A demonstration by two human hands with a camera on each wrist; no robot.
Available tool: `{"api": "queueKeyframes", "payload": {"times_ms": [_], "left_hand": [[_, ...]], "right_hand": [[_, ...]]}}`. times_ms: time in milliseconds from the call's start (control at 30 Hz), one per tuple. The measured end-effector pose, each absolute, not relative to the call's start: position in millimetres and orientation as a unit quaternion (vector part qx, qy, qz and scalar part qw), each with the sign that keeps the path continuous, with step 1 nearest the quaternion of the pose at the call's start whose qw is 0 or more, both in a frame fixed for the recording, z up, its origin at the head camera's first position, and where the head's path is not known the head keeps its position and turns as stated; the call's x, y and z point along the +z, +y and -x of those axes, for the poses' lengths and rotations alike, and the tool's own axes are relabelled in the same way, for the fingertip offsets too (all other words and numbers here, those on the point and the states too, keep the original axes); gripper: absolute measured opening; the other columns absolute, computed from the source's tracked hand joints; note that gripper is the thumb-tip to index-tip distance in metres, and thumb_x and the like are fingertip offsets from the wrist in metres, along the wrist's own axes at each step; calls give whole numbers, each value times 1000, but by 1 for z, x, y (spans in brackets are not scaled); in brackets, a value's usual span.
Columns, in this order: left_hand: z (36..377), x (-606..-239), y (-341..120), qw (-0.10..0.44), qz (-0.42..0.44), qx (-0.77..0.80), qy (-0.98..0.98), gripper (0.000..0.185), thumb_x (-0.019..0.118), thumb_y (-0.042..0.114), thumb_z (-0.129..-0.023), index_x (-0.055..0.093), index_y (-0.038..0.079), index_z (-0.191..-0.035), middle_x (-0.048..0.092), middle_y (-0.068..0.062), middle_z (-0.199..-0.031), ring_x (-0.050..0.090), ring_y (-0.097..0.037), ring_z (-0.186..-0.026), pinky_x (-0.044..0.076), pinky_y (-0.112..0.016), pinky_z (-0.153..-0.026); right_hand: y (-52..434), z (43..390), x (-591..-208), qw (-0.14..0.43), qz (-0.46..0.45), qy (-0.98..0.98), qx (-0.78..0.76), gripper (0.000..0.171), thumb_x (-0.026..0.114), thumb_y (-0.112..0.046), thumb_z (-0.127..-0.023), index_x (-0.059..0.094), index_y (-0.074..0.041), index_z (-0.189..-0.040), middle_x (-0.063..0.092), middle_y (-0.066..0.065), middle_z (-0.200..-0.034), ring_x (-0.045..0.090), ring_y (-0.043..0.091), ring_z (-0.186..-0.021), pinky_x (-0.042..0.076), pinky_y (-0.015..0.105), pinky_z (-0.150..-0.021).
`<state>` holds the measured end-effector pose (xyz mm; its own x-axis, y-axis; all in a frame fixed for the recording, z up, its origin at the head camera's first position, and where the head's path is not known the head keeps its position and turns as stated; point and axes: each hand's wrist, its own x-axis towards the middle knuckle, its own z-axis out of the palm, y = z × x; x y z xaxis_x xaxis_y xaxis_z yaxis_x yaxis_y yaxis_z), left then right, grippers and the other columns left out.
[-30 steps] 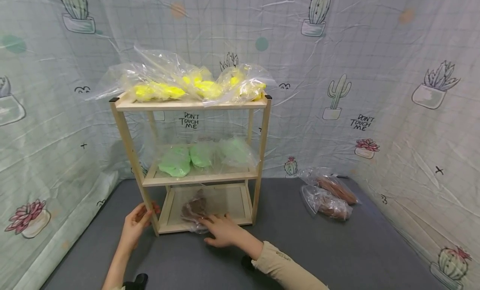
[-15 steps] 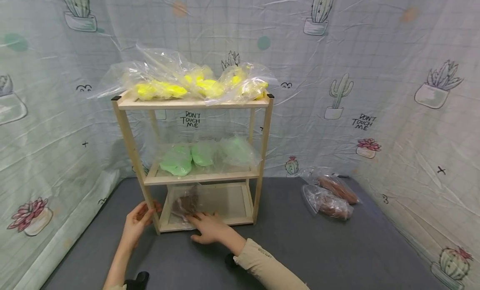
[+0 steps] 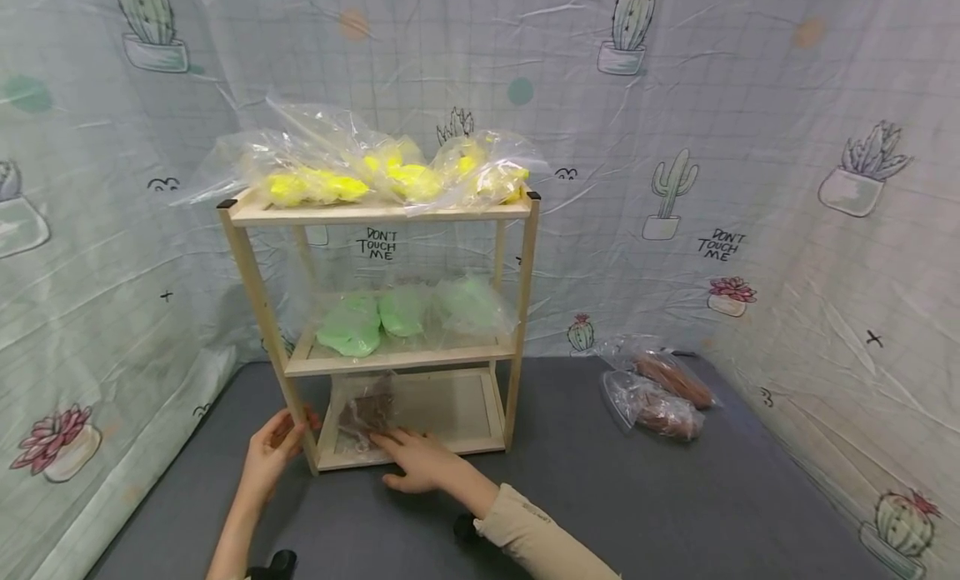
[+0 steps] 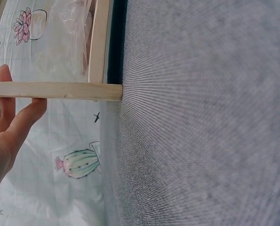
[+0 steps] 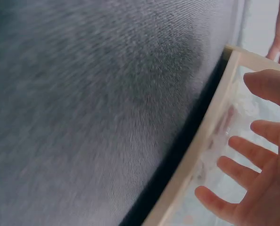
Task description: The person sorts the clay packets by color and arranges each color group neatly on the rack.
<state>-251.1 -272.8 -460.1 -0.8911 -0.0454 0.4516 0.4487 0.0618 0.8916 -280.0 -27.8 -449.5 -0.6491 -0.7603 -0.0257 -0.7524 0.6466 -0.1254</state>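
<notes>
A clear plastic bag holding something brown (image 3: 366, 413) is lying on the bottom shelf (image 3: 457, 443) of a small wooden rack (image 3: 525, 313), toward its left side. The bag's long axis is running front to back, into the shelf.

The right hand (image 3: 417, 461) is resting at the shelf's front edge, just in front of and slightly right of the bag. Its fingers are lying straight and spread, with the fingertips (image 3: 381, 437) touching the bag's near end; it is gripping nothing. This hand is the nearer of the two to the bag.

The left hand (image 3: 272, 452) is steadying the rack's front left post (image 3: 258, 309) near its foot. Its fingers are curling lightly around the wood.

Bags of green material (image 3: 351, 323) are sitting on the middle shelf, and bags of yellow material (image 3: 390, 173) are sitting on the top shelf. Two more bags of brown material (image 3: 660, 395) are lying on the grey bench (image 3: 675, 497), well apart to the right. A cactus-printed cloth (image 3: 750, 147) is hanging behind.
</notes>
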Motion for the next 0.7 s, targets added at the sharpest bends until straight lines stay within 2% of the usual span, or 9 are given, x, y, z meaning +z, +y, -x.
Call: {"api": "queueKeyframes", "payload": {"times_ms": [233, 467, 700], "left_hand": [[252, -461, -274, 183, 144, -665, -710, 35, 44, 2, -92, 38, -20, -119, 65, 14, -98, 62, 1, -90, 50, -16, -70], [252, -461, -273, 181, 149, -669, -705, 33, 44, 2, -92, 41, -16, -119, 65, 14, -98, 62, 1, -90, 49, -16, -70], [253, -464, -273, 186, 164, -686, -684, 30, 45, 3, -92, 46, -11, -119, 65, 11, -98, 63, 0, -90, 50, -16, -70]], "right_hand": [[-4, 272, -442, 22, 443, 894, -68, 61, 48, -40, -90, 19, -25, -142, 30, -3, -144, 31, 19, -132, 38, 49, -95], [29, 259, -428, -24, 452, 886, -104, 60, 48, -36, -91, 17, -28, -142, 34, -3, -140, 38, 18, -127, 38, 52, -91], [84, 244, -422, -112, 439, 882, -129, 55, 53, -31, -89, 29, -26, -138, 43, -3, -133, 46, 15, -117, 39, 42, -86]]}}
